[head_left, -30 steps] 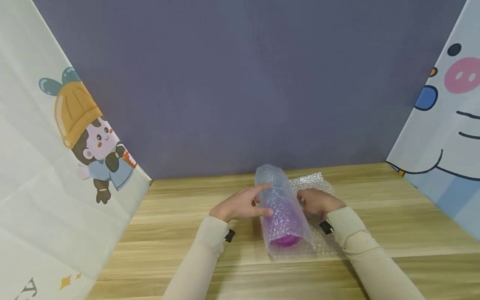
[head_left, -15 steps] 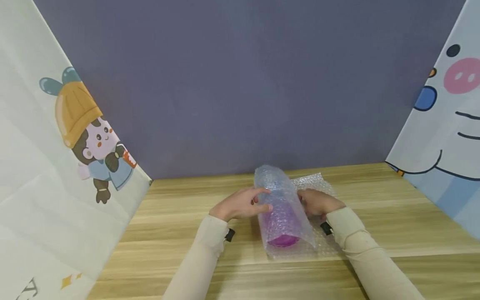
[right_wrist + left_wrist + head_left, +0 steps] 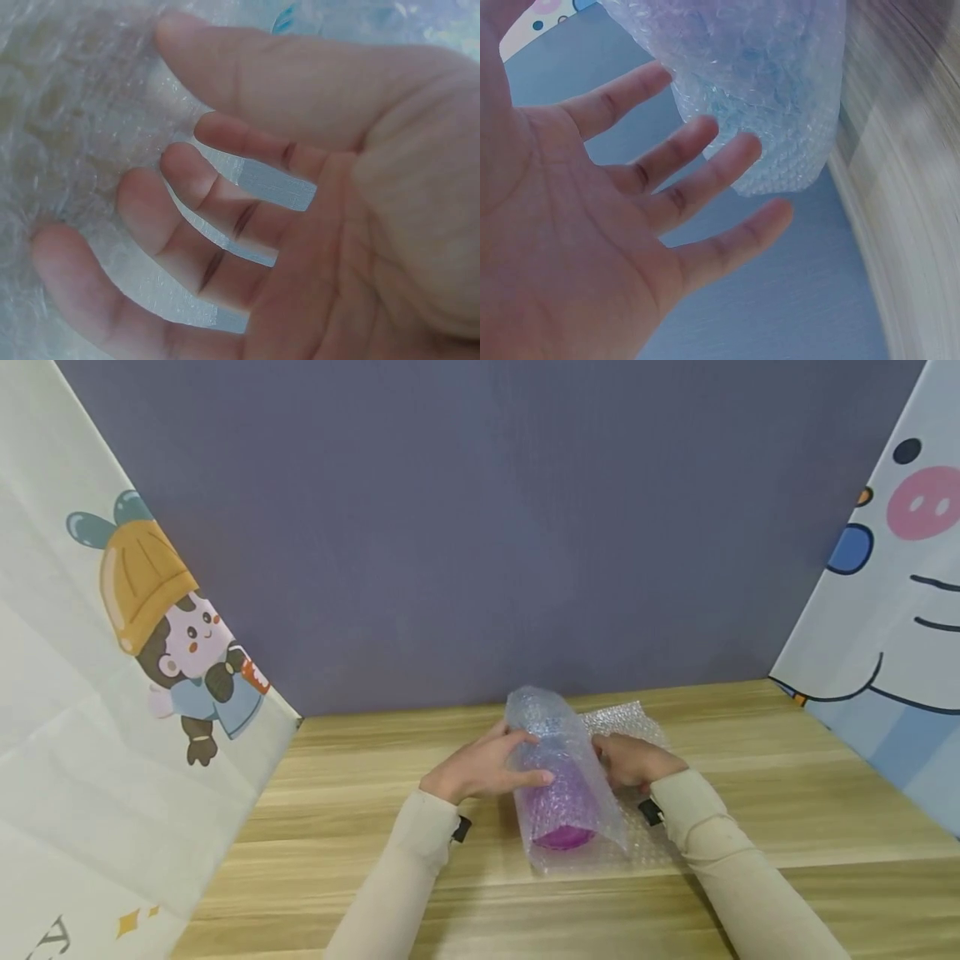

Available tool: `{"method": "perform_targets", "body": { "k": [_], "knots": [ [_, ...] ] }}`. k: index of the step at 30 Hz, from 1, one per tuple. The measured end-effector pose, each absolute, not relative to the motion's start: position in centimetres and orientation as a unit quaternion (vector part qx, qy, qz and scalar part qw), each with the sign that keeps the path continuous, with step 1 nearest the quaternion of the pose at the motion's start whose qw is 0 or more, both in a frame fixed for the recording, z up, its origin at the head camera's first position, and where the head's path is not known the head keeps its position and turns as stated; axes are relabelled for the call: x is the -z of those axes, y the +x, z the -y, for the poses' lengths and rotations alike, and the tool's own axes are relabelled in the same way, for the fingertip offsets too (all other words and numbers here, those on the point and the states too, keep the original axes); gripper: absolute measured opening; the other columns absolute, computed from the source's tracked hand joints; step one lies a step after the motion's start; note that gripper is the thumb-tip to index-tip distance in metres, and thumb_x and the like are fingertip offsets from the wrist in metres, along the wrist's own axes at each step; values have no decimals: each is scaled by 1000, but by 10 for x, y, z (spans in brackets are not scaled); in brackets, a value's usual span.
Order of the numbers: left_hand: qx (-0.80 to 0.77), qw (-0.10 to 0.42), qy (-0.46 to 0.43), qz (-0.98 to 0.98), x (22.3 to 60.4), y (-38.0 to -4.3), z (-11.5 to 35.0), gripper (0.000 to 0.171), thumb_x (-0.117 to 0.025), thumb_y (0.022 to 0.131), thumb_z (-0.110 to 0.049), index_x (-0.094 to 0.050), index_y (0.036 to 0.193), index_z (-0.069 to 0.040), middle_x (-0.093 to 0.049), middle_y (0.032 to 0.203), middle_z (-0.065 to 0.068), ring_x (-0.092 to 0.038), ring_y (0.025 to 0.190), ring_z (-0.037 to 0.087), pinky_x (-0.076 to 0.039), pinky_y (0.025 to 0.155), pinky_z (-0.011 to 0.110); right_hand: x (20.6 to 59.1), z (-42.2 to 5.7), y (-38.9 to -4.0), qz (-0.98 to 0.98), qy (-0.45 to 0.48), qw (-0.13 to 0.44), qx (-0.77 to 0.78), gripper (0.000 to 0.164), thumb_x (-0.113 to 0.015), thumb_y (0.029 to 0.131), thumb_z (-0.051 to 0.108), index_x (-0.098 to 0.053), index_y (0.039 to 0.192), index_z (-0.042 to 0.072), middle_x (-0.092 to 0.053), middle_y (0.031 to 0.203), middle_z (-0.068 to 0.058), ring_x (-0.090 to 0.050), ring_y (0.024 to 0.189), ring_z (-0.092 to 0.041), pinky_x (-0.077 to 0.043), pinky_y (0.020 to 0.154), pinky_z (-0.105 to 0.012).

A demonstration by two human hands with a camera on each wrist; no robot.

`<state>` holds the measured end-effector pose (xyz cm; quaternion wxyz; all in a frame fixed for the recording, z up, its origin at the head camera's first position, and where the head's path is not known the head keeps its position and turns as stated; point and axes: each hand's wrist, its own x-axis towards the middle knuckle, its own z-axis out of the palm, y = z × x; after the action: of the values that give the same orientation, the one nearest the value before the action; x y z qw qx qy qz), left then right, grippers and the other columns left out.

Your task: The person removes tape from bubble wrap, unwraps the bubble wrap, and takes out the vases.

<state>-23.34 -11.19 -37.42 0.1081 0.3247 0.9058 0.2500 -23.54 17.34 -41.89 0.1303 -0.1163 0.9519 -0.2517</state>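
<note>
Lying on the table is a purple and blue cylindrical object, like a bottle or tumbler (image 3: 564,837), rolled in clear bubble wrap (image 3: 573,785); its round purple end faces me. My left hand (image 3: 480,768) rests along the left side of the roll, thumb and index finger over the top. The left wrist view shows its fingers (image 3: 739,154) spread and nearly straight against the wrap. On the right, my right hand (image 3: 637,762) touches the loose wrap beside the roll. In the right wrist view its fingers (image 3: 150,214) are spread and slightly bent, tips on the bubble wrap, with no pinch visible.
A loose flap of bubble wrap (image 3: 626,718) lies flat under and behind my right hand. The wooden table (image 3: 360,827) ends at a dark grey back panel (image 3: 480,543). Printed cartoon cloths (image 3: 67,693) close off the left and right sides.
The left hand's fingers have shifted slightly on the roll, and more fingers now show behind the index finger. The roll has moved a little to the left. The right hand stays nearly in place.
</note>
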Motion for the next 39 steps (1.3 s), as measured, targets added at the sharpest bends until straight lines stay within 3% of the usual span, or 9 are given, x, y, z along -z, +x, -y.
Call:
{"method": "perform_targets", "body": {
  "k": [4, 11, 17, 28, 39],
  "knots": [
    [-239, 98, 324, -910, 373, -231, 110, 91, -62, 81, -81, -48, 153, -28, -23, 170, 10, -40, 149, 37, -44, 115, 59, 421, -175, -237, -952, -125, 128, 247, 39, -76, 80, 3, -59, 114, 10, -59, 94, -10, -58, 63, -20, -51, 38, -31],
    [-208, 77, 353, -909, 372, -227, 107, 96, -63, 80, -80, -43, 156, -25, -21, 172, 3, -18, 159, 35, -30, 123, 62, 423, -175, -237, -951, -119, 132, 252, 39, -78, 80, 7, -59, 114, 11, -60, 95, -11, -59, 62, -21, -51, 37, -32],
    [-176, 64, 396, -899, 369, -221, 103, 99, -67, 79, -78, -39, 158, -26, -27, 170, 3, -21, 158, 35, -22, 126, 61, 423, -174, -235, -949, -118, 139, 258, 37, -77, 81, 5, -59, 112, 12, -60, 95, -11, -58, 60, -21, -51, 37, -32],
    [-158, 108, 433, -881, 363, -203, 92, 111, -83, 69, -69, -33, 160, -30, -15, 173, 7, -6, 161, 36, -12, 126, 67, 422, -174, -235, -952, -132, 132, 243, 35, -78, 83, 9, -59, 112, 11, -59, 91, -9, -57, 60, -19, -49, 37, -29],
    [-141, 103, 425, -888, 362, -201, 91, 101, -77, 75, -70, -35, 159, -34, -17, 173, 6, -10, 160, 37, -14, 128, 62, 419, -174, -232, -956, -135, 125, 227, 34, -76, 81, 3, -57, 109, 8, -56, 86, -8, -54, 58, -19, -47, 38, -26]
  ]
}}
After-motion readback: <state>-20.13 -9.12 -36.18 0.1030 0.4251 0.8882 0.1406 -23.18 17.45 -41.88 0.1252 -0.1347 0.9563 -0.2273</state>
